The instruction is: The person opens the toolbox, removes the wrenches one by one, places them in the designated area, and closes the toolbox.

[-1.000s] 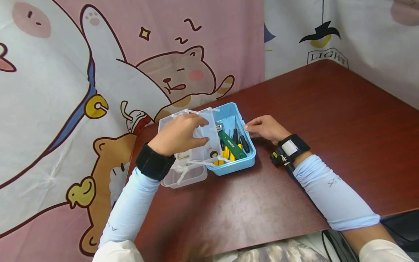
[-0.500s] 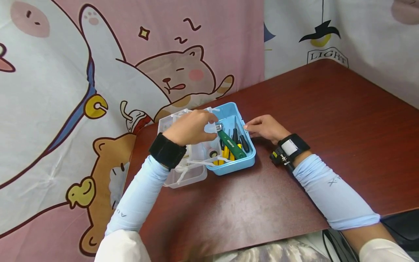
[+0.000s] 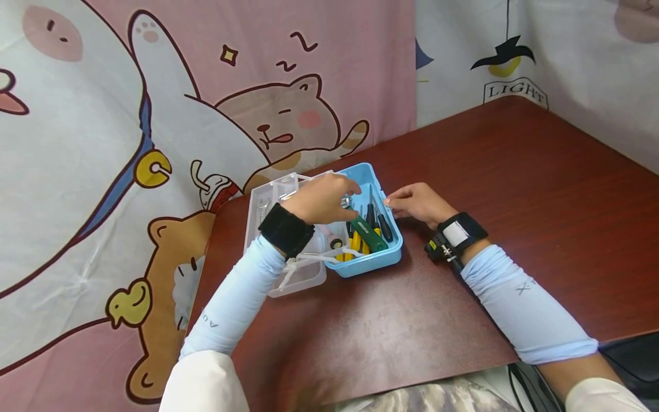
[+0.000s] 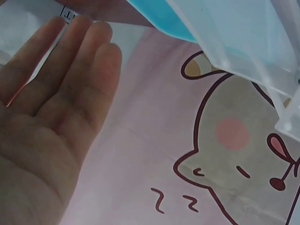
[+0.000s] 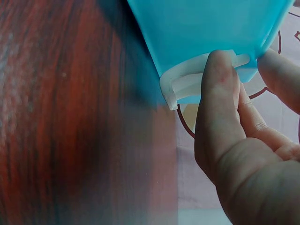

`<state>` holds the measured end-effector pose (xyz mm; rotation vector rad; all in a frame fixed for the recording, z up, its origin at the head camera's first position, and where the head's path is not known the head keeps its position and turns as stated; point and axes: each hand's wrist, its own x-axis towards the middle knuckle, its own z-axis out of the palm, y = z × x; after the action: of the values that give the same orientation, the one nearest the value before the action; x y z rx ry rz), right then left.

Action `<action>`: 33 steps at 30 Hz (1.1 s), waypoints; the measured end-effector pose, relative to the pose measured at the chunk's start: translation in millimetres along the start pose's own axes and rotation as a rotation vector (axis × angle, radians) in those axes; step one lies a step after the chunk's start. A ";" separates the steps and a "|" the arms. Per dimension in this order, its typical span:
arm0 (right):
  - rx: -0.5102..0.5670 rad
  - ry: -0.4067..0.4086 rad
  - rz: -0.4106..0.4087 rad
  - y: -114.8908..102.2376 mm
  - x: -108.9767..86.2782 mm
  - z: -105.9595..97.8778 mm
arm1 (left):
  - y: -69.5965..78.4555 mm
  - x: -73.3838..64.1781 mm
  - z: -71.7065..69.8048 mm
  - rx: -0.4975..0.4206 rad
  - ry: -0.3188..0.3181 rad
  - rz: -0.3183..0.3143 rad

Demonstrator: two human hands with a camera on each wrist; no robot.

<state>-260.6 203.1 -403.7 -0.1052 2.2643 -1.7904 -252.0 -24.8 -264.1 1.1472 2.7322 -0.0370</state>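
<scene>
A light-blue toolbox (image 3: 368, 266) stands on the table with its translucent lid and tray (image 3: 309, 280) swung out to the left. My left hand (image 3: 326, 200) is over the tray and the box's left side, fingers loosely bent in the head view. In the left wrist view this left hand (image 4: 47, 122) has extended fingers and an empty palm. My right hand (image 3: 418, 203) grips the box's right side, thumb at a white latch (image 5: 183, 72). Inside lie a green-handled adjustable wrench (image 3: 369, 233), black-handled screwdrivers (image 3: 384, 226) and yellow handles (image 3: 356, 243), partly hidden.
A dark red-brown table (image 3: 489, 160) extends right and forward of the box. Behind it hangs a cartoon-printed cloth (image 3: 334, 63). Small metal pieces (image 3: 264, 207) show inside the translucent tray, left of my wrist.
My left hand has moved right across the translucent tray, so that its fingers now overlap the blue box and the wrench's head. My right hand stays at the box's side.
</scene>
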 end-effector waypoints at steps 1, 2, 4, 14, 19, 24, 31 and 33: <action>0.003 0.000 0.000 -0.6 -0.3 0.4 | 0.2 1.6 1.1 0.009 -0.002 0.010; 0.003 -0.002 -0.002 -1.1 -0.6 0.6 | 0.5 3.1 2.1 0.014 -0.004 0.017; 0.000 -0.003 0.000 -2.0 -1.7 0.8 | 1.5 5.6 4.0 0.021 -0.011 0.025; -0.015 -0.001 -0.010 -2.5 -4.0 0.1 | 5.8 11.8 9.5 0.003 -0.056 -0.017; -0.015 -0.009 -0.020 -1.2 -3.2 -0.5 | 5.6 13.0 9.6 0.018 -0.073 -0.024; -0.021 -0.003 -0.019 -1.1 -3.0 -0.5 | 5.9 14.3 6.5 0.043 -0.070 -0.027; -0.027 0.002 -0.015 -0.5 -3.2 0.7 | 9.5 19.6 5.1 0.090 -0.085 -0.041; -0.019 -0.001 -0.015 -1.2 -3.4 0.3 | 10.6 22.0 5.1 0.100 -0.085 -0.040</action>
<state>-257.4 203.2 -402.1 -0.1268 2.2858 -1.7764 -258.7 -2.3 -272.5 1.0890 2.7055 -0.2246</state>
